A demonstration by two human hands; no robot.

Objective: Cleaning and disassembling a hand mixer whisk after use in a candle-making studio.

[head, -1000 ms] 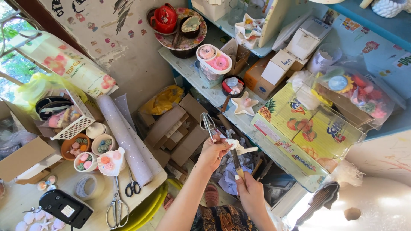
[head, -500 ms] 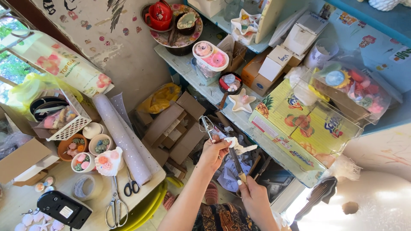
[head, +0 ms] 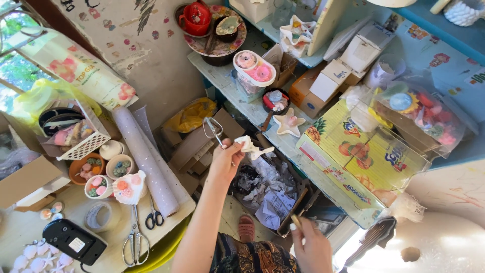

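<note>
Whisk attachment, a metal beater, is pinched in the closed fingers of the left hand at frame centre, together with a white figurine at the hand's 2 o'clock. Right hand, at 5 o'clock from the left hand, grips a thin brush handle. Cardboard boxes lie below.
</note>
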